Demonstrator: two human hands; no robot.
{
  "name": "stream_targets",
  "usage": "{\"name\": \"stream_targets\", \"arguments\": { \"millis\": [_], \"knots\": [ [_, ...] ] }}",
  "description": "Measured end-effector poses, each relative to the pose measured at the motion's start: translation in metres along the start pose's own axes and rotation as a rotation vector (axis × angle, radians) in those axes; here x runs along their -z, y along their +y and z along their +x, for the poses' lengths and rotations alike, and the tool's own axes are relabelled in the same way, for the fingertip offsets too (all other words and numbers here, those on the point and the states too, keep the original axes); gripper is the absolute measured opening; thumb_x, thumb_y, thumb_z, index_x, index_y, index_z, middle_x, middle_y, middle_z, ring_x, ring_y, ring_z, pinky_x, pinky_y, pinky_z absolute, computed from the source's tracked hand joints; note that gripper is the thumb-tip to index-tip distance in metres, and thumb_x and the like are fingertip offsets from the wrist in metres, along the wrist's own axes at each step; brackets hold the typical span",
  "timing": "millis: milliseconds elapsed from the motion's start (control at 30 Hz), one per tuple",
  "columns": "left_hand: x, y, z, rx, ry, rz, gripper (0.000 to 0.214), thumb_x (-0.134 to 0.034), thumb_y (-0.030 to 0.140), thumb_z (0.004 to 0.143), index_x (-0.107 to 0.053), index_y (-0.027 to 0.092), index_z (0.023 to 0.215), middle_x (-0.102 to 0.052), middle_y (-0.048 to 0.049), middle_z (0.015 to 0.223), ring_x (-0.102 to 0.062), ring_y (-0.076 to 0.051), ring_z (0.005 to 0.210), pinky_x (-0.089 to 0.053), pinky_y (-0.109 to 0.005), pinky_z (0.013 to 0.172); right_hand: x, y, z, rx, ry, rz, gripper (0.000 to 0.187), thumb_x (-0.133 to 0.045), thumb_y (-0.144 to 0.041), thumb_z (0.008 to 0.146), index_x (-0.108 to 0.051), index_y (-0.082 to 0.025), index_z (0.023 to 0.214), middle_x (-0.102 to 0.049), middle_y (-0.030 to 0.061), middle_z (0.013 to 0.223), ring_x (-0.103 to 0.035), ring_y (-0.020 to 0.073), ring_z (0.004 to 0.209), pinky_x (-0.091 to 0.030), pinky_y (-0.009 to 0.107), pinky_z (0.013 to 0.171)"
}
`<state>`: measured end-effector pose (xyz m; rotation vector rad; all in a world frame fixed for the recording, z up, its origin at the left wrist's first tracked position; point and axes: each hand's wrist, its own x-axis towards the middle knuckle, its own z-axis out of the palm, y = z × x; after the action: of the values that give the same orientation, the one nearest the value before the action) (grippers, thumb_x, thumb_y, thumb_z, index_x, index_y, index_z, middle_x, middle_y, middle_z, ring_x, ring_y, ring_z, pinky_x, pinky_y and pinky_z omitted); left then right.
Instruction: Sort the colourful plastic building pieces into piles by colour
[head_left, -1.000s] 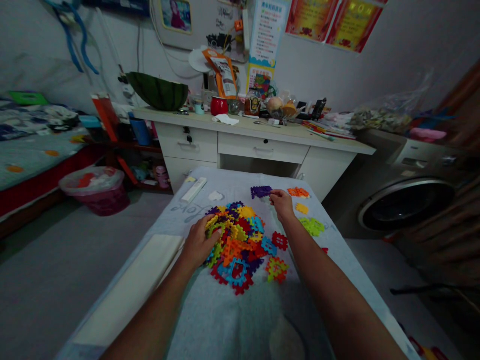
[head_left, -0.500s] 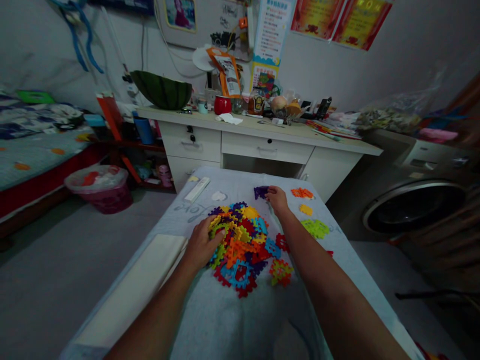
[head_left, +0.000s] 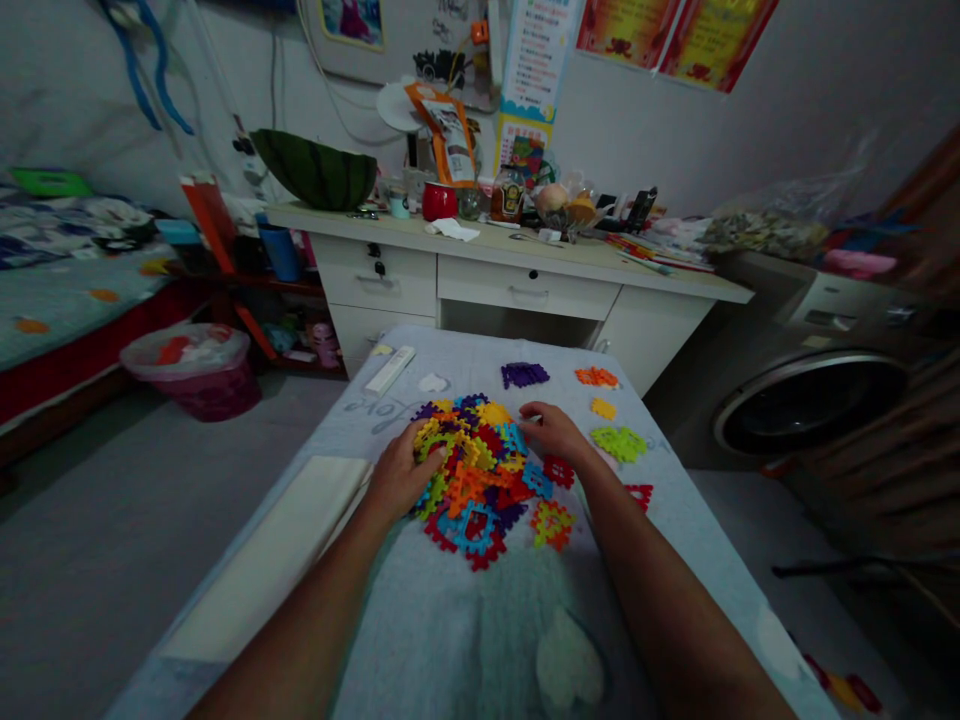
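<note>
A heap of colourful plastic interlocking pieces (head_left: 469,465) with notched edges lies mid-table. Against its left side rests my left hand (head_left: 405,472), thumb spread over the pieces and the other fingers partly hidden behind them. My right hand (head_left: 553,434) hovers at the heap's right edge, beside some blue pieces, its fingers apart with nothing seen in them. Beyond it sits a small purple stack (head_left: 525,375). Off to the right are orange pieces (head_left: 597,376), a yellow piece (head_left: 603,408), lime-green pieces (head_left: 619,443) and a red piece (head_left: 640,496), partly behind my right forearm.
A long cream-coloured box (head_left: 270,560) lies along the table's left side, and a white strip-like object (head_left: 391,371) near the far left corner. Behind the table stands a white desk (head_left: 525,290) with clutter on top; a washing machine (head_left: 795,370) is at right, a pink bin (head_left: 191,380) at left.
My right hand has drawn back from the purple stack to the right edge of the heap, leaving the purple pieces on the table. My left hand stays at the heap.
</note>
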<state>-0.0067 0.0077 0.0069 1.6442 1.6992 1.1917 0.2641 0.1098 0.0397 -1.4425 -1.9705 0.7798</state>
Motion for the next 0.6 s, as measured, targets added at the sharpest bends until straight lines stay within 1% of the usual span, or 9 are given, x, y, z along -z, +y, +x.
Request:
{"name": "stream_targets", "arguments": {
  "millis": [133,200,333,400,500,600],
  "knots": [
    [0.000,-0.001,-0.002,0.013,-0.012,0.029,0.053,-0.059,0.048,0.079,-0.056,0.023,0.125,-0.070,-0.0058,0.115,-0.065,-0.026,0.107,-0.051,-0.039,0.092,-0.002,-0.012,-0.016,0.050,-0.086,-0.088,0.022,-0.061,-0.016,0.075,-0.072,-0.020,0.094,-0.073,0.0061,0.098,-0.065,0.0218,0.088,-0.048,0.033,0.083],
    [0.000,-0.001,-0.002,0.010,-0.010,0.052,0.053,-0.058,0.049,0.080,-0.055,0.023,0.126,-0.069,-0.0067,0.117,-0.064,-0.027,0.109,-0.050,-0.040,0.094,-0.001,-0.016,-0.021,0.068,-0.128,-0.106,0.029,-0.060,-0.012,0.073,-0.071,-0.019,0.099,-0.072,0.0066,0.104,-0.064,0.0216,0.092,-0.048,0.033,0.086],
    [0.001,-0.001,-0.001,0.009,-0.018,0.066,0.055,-0.057,0.051,0.081,-0.053,0.022,0.127,-0.068,-0.0078,0.119,-0.064,-0.027,0.110,-0.049,-0.040,0.095,0.005,-0.020,-0.028,0.161,-0.246,-0.106,0.052,-0.062,-0.005,0.064,-0.066,-0.020,0.114,-0.067,0.0071,0.117,-0.061,0.0205,0.100,-0.046,0.033,0.092],
    [0.001,-0.002,-0.001,0.004,-0.024,0.059,0.054,-0.057,0.051,0.081,-0.053,0.023,0.127,-0.068,-0.0069,0.118,-0.065,-0.026,0.108,-0.050,-0.039,0.095,0.007,-0.020,-0.031,0.168,-0.243,-0.119,0.056,-0.064,-0.005,0.063,-0.063,-0.020,0.117,-0.065,0.0078,0.120,-0.060,0.0203,0.101,-0.045,0.033,0.094],
    [0.000,-0.003,0.000,0.006,-0.024,0.057,0.054,-0.058,0.051,0.081,-0.053,0.024,0.127,-0.069,-0.0060,0.118,-0.065,-0.025,0.106,-0.050,-0.038,0.094,0.009,-0.019,-0.034,0.158,-0.195,-0.133,0.056,-0.067,-0.009,0.064,-0.060,-0.019,0.119,-0.062,0.0090,0.120,-0.058,0.0205,0.103,-0.044,0.035,0.095],
    [-0.001,-0.006,0.001,0.016,-0.023,0.071,0.055,-0.058,0.051,0.081,-0.051,0.025,0.129,-0.068,-0.0060,0.118,-0.065,-0.026,0.107,-0.049,-0.039,0.095,0.015,-0.018,-0.038,0.134,-0.134,-0.072,0.057,-0.067,-0.014,0.067,-0.055,-0.020,0.122,-0.059,0.0079,0.118,-0.056,0.0199,0.105,-0.045,0.034,0.093]
  ]
}}
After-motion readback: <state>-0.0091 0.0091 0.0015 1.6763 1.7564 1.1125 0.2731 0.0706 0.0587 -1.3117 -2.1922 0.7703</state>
